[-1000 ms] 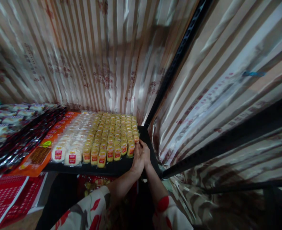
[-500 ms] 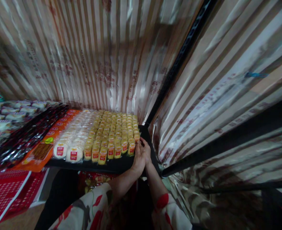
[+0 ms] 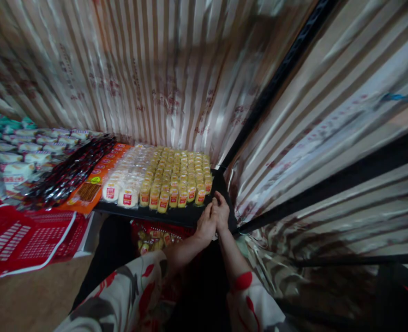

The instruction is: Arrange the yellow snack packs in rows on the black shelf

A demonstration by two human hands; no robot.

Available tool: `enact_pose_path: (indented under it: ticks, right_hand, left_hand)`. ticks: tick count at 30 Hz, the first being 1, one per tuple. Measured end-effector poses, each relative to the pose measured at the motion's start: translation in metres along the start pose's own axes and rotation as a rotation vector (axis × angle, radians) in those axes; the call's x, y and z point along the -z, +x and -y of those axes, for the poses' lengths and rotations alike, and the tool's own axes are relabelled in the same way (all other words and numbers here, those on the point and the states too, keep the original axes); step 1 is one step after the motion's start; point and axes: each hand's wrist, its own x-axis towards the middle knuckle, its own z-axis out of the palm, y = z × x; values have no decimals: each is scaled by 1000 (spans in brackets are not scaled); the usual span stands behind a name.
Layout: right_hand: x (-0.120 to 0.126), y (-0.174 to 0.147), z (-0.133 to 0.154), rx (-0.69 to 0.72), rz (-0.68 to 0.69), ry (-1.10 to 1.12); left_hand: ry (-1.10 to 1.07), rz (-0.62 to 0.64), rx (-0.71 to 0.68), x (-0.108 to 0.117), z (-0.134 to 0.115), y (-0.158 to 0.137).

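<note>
We observe the left hand (image 3: 206,227) and the right hand (image 3: 222,213) in contact with each other at the right end of a black shelf (image 3: 186,216); whether anything lies between them we cannot tell. Near the fingers stand rows of yellow wrapped snacks (image 3: 174,182), red labels facing front. Farther left we note round white packets (image 3: 128,196), an orange packet (image 3: 90,190) and dark glossy packets (image 3: 70,173). At lower left we record a red basket (image 3: 1,228); behind the shelf, striped sheeting (image 3: 176,74).

On the flat black shelf (image 3: 190,216) sit rows of small yellow clear-wrapped packs (image 3: 173,179), then round white clear-wrapped packs (image 3: 124,174), a flat orange bag (image 3: 95,182), long shiny dark packs (image 3: 73,174) and small white bags (image 3: 39,150).
</note>
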Motion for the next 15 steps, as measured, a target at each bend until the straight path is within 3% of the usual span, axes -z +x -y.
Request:
enact_pose_path:
  ticks: [6, 11, 15]
  right_hand:
    - [-5, -64, 0, 44, -58, -103]
    - [-12, -126, -3, 118, -5, -104]
    - [-29, -164, -16, 163, 179, -162]
  left_hand:
    - [148, -37, -97, 26, 23, -53]
    - [176, 59, -233, 70, 55, -92]
    - [361, -7, -103, 114, 82, -98]
